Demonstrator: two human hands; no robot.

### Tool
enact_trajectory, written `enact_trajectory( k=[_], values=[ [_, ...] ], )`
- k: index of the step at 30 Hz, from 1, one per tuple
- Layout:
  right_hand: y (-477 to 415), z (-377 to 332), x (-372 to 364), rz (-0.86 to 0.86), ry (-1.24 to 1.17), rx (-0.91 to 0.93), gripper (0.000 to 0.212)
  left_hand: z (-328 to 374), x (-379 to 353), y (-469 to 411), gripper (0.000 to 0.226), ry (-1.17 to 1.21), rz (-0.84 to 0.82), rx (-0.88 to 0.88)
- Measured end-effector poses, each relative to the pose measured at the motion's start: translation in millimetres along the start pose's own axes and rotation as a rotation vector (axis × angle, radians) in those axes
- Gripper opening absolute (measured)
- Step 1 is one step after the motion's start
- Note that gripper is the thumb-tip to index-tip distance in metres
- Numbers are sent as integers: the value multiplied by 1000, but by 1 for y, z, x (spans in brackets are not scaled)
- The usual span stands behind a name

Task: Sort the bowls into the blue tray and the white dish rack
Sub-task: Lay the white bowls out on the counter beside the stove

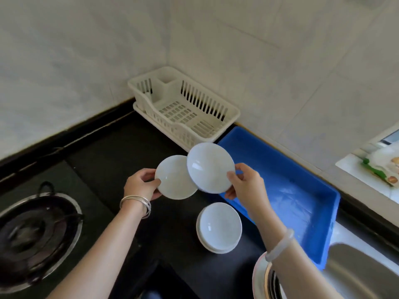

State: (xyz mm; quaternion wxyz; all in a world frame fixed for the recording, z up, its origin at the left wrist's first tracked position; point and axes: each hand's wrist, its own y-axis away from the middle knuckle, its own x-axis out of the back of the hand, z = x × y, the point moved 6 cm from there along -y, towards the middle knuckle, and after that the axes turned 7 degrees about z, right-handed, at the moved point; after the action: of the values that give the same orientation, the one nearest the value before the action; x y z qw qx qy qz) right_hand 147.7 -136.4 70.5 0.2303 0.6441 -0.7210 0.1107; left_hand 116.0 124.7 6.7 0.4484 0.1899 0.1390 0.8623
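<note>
My left hand [141, 184] grips a white bowl [173, 180] by its left rim, held above the black counter. A second white bowl [208, 167] is pinched at its right rim by my right hand [244, 183]; it tilts and overlaps the first bowl's right edge. Both bowls hang in the air in front of the white dish rack [232, 111] and beside the blue tray [332, 203]. A short stack of white bowls [219, 227] sits on the counter below my hands. No bowl shows in the rack or in the tray.
A gas burner [34, 236] lies at the left of the black counter [121, 147]. A steel sink [362, 275] is at the lower right, with a round white-rimmed object [259, 277] beside it. Tiled walls meet in the corner behind the rack.
</note>
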Motion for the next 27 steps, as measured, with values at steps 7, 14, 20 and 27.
enact_trajectory(
  k=[7, 14, 20, 27],
  values=[
    [-73, -24, -114, -198, 19, -84, 11, -12, 66, -88, 23, 125, 218, 99],
    [-129, -37, -227, -310, -1, -178, 18, -18, 113, -164, 23, 240, 403, 197],
    [-162, -35, -298, -273, -79, -349, 26, -22, 130, -211, 27, 339, 475, 273],
    [-187, -33, -345, -251, -64, -381, 28, -27, 131, -244, 31, 372, 527, 320]
  ],
)
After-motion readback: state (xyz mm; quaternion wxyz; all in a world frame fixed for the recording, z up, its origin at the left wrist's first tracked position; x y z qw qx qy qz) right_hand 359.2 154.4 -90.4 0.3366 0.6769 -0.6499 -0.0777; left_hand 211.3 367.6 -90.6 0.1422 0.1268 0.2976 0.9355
